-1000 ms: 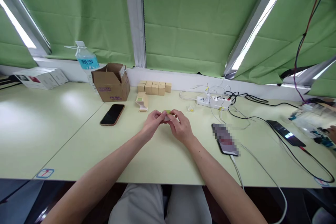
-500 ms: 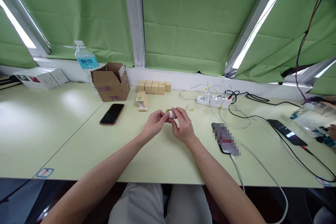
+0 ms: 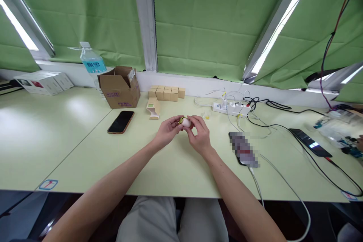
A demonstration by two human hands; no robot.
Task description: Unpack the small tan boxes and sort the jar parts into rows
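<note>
Between both hands, above the middle of the pale table (image 3: 170,166), is a small rounded white object (image 3: 186,122) with a yellow-green part on its left side. My left hand (image 3: 169,130) pinches the green side with closed fingers. My right hand (image 3: 199,134) has its thumb and fingers closed round the white side. Beyond the hands stand an opened small cardboard box (image 3: 153,109) and a row of small closed tan boxes (image 3: 167,93). A small clear and yellow item (image 3: 206,116) lies behind my right hand.
A black phone (image 3: 121,122) and an open brown carton (image 3: 120,92) are on the left, with a water bottle (image 3: 93,62) behind. A power strip (image 3: 231,109), cables and two more phones occupy the right, near another person's hand.
The white object has turned a little and more of it shows between my fingers. My right fingers have shifted slightly on it.
</note>
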